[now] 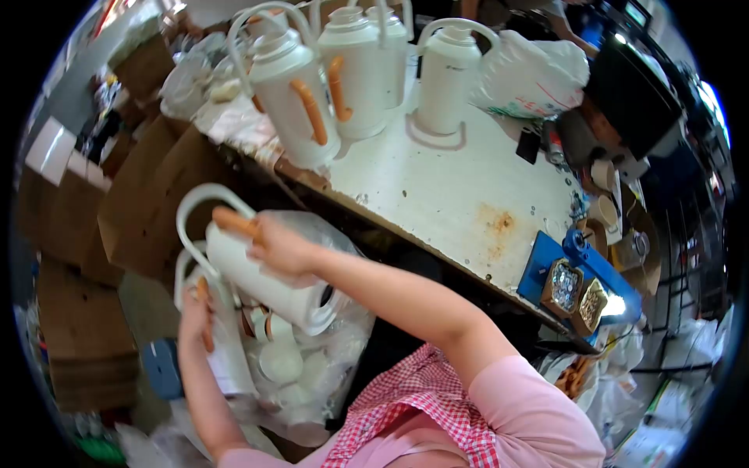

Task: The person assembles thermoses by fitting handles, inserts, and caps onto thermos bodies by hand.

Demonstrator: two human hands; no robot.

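My right hand [282, 246] is closed round the orange side handle of a white thermos flask [261, 277]. That flask is tilted in the air, its white carrying loop at the upper left and its base at the lower right. Lower left, my left hand [197, 313] is wrapped round the orange handle of a second white thermos flask [230, 355], partly hidden behind the first. Below them a clear plastic bag [351, 335] holds several white, cup-like parts [281, 363]. Slight motion blur softens my right hand.
Several finished-looking white flasks [359, 86] stand on the worktable [390, 187]. A blue hand press [577, 249] and boxes of small metal parts [562, 287] sit at its right corner. Cardboard boxes [156, 203] crowd the left, near a blue stool [162, 368]. Another person's arm shows at the top.
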